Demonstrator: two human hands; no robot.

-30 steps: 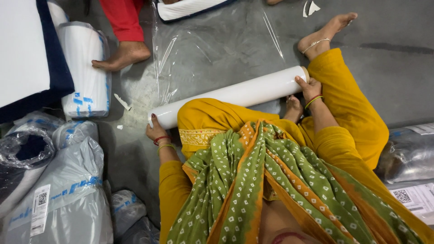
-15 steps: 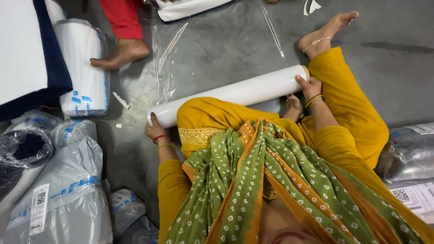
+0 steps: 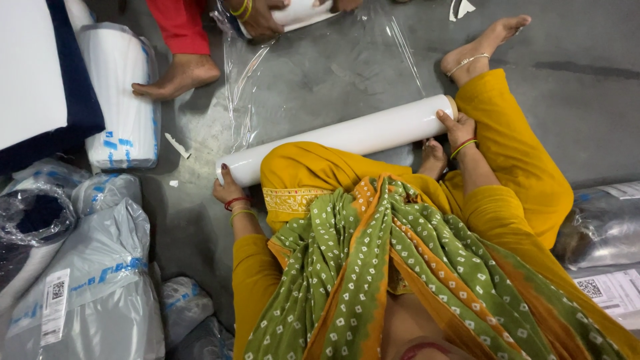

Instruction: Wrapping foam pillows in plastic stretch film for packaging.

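Keep both ends level. Your left hand (image 3: pixel 227 190) cups the left end of the long white roll of clear film (image 3: pixel 340 139), and your right hand (image 3: pixel 459 127) grips its right end; hold evenly so the sheet feeds straight. The roll lies across your knees, smooth and cylindrical. The glossy, wrinkled film sheet (image 3: pixel 320 73) spreads over the grey floor (image 3: pixel 587 40) toward a co-worker's hands (image 3: pixel 257 17).

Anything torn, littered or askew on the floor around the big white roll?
Small white scraps lie loose on the grey floor near the roll of stretch film, which the left hand and right hand grip at its ends. The clear film sheet ahead is wrinkled.
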